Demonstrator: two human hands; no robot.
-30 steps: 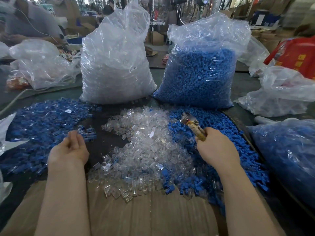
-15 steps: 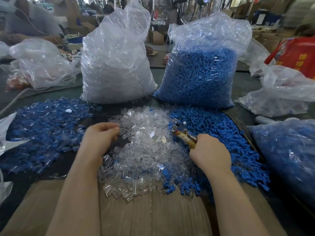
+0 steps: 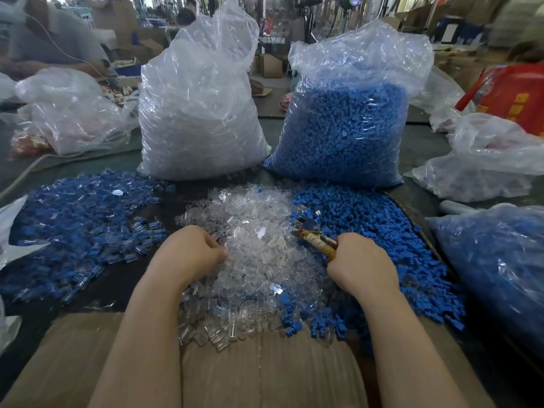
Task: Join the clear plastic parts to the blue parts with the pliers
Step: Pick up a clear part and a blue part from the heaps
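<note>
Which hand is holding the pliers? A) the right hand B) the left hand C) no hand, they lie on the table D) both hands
A: the right hand grips the pliers by their handles at the edge of the blue parts pile, while the left hand reaches into the clear parts pile.

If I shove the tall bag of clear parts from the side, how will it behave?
The bag of clear parts would probably slump rather than slide: its thin film looks floppy and its fill loose. It stands tall with an open top, so it may tip and spill. It is likely light for its bulk.
</note>
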